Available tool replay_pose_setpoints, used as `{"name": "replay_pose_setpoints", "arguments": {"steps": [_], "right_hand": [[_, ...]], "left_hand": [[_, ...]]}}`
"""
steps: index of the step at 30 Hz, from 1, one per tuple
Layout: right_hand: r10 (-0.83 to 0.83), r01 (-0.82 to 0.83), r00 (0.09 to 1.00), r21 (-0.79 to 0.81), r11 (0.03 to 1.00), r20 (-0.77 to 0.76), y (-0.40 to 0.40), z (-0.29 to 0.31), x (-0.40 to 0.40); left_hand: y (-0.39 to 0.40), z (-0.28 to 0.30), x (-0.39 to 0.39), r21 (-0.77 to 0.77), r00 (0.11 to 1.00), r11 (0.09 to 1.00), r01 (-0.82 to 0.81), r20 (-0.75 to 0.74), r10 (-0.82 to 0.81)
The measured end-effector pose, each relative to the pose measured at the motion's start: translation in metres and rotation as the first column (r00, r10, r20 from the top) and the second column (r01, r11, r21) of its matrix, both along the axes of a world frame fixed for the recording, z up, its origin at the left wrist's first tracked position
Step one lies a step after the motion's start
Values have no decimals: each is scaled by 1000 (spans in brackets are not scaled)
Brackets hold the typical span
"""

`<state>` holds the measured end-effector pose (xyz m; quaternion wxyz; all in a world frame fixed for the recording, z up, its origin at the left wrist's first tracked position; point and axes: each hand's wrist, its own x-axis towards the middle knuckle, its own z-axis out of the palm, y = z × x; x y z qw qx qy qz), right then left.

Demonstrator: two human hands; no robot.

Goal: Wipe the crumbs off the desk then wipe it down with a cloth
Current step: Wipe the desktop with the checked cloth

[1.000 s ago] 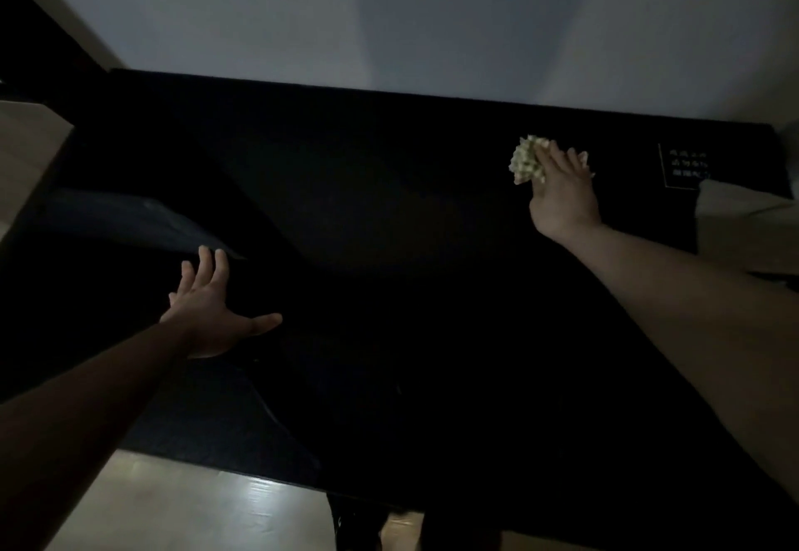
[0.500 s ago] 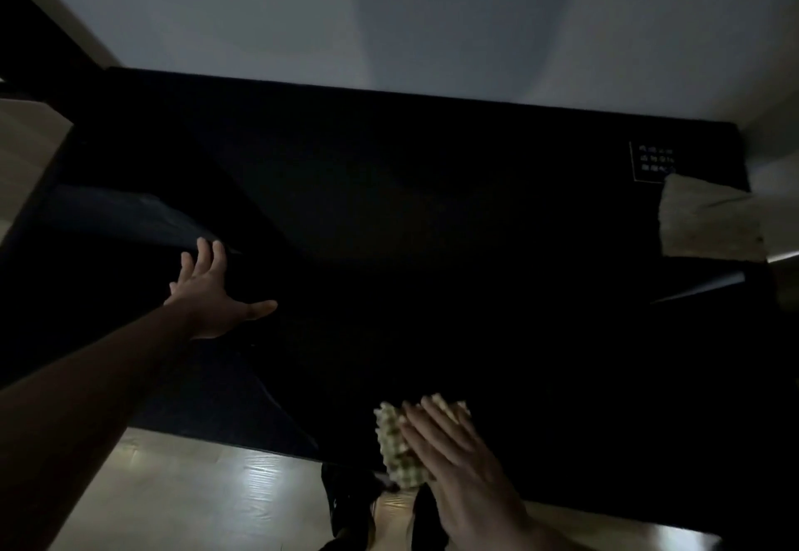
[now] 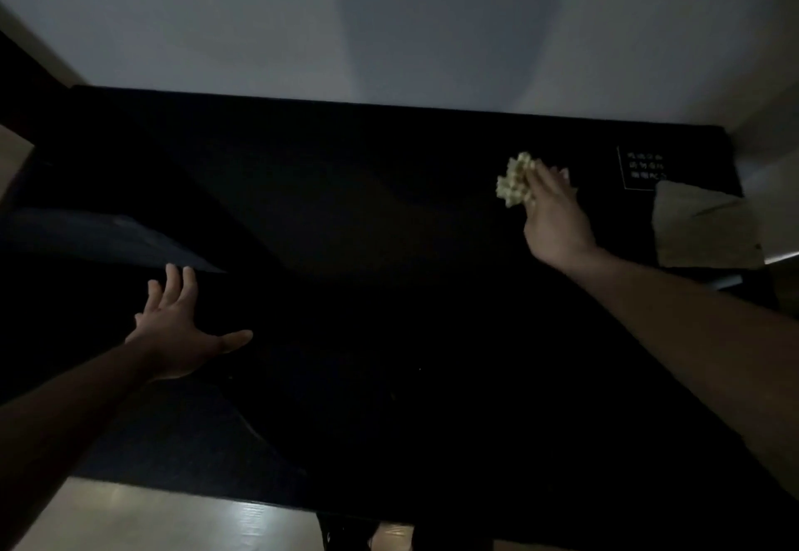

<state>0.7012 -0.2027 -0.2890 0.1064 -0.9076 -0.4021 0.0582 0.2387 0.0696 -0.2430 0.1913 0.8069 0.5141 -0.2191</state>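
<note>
A wide black desk (image 3: 389, 226) fills the view in dim light. My right hand (image 3: 555, 213) lies at the far right of it with straight fingers pressing down on a pale yellow-green waffle-textured cloth (image 3: 512, 180), which sticks out to the left of my fingers. Near the front left, my left hand (image 3: 177, 330) rests flat on the desk, fingers spread and thumb pointing right, holding nothing. Crumbs are too small to make out in the dark, apart from a tiny pale speck (image 3: 419, 369).
A folded beige cloth (image 3: 700, 226) lies at the desk's right edge, below a white printed label (image 3: 642, 168). A pale wall (image 3: 389, 23) stands behind the desk. Light wooden floor (image 3: 151, 516) shows past the front edge.
My right hand swept the waffle cloth from the far right to the front edge and has now returned with it to the far right. My left hand has stayed put.
</note>
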Motion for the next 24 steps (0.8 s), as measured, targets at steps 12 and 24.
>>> {"name": "replay_pose_setpoints", "arguments": {"steps": [12,24], "right_hand": [[-69,73,996,70,995,-62,24,-5,-8],[323,-300,918,132,945,-229,-203,13,-274]], "left_hand": [[-1,1,0,-5,1000,1000,-10,4,10],[-6,11,6,-12,1000,1000,-19,-12,19]]}}
